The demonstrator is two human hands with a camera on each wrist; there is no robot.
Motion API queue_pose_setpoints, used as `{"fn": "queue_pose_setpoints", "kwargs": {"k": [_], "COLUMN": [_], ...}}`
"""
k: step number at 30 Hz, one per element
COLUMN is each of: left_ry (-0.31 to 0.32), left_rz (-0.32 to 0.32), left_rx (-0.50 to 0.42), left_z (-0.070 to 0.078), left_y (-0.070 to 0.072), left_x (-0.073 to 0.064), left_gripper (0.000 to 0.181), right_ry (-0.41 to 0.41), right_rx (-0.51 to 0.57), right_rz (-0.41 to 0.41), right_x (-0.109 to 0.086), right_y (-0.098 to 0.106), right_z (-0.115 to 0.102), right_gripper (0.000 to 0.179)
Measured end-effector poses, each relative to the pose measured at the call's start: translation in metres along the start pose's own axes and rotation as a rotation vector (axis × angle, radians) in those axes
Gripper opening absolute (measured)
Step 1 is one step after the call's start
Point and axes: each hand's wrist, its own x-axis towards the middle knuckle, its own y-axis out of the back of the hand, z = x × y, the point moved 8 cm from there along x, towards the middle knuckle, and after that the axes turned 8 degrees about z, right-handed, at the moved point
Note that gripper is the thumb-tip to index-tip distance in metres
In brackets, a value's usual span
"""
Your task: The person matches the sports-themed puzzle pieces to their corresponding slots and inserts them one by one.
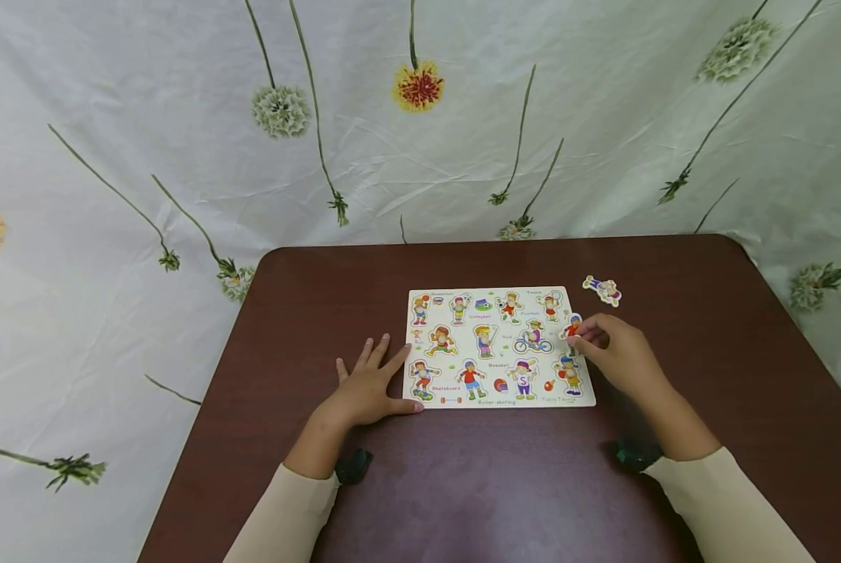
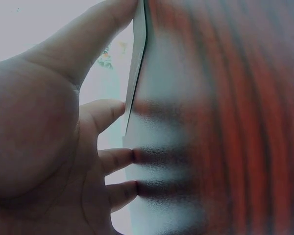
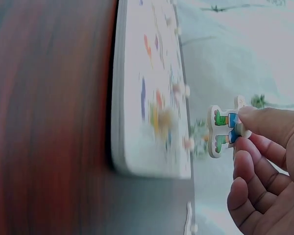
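A white puzzle board [image 1: 455,391] printed with cartoon sports figures lies flat on the table. My left hand [image 1: 357,395] spreads its fingers at the board's left edge, with the thumb at the lower left corner; in the left wrist view, thumb and forefinger touch the board's edge [image 2: 137,54]. Between thumb and fingers, my right hand [image 1: 624,356] pinches a figure-shaped puzzle piece [image 3: 219,131] by its small knob. The piece has blue shorts and green shoes, and is held up near the board's right side. Fingers partly hide its upper body.
A second loose puzzle piece [image 1: 605,291] lies on the dark brown table [image 1: 476,485], beyond the board's upper right corner. Behind the table hangs a white flowered cloth [image 1: 364,172]. Dark wrist devices [image 1: 354,467] sit beneath both wrists.
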Motion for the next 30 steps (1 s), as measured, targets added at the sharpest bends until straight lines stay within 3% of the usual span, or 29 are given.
{"fn": "queue_pose_setpoints", "kwargs": {"k": [8, 18, 30], "left_ry": [-0.003, -0.006, -0.014], "left_rz": [0.001, 0.001, 0.012], "left_rx": [-0.007, 0.004, -0.003], "left_z": [0.001, 0.001, -0.001], "left_y": [0.002, 0.000, 0.000], "left_x": [0.000, 0.001, 0.001], "left_gripper": [0.104, 0.105, 0.104], "right_ry": [-0.003, 0.065, 0.130], "right_rx": [0.037, 0.142, 0.197], "right_rz": [-0.086, -0.151, -0.247], "right_x": [-0.003, -0.007, -0.012], "right_y": [-0.024, -0.054, -0.085], "right_z": [-0.023, -0.056, -0.089], "right_gripper": [0.013, 0.012, 0.016]}}
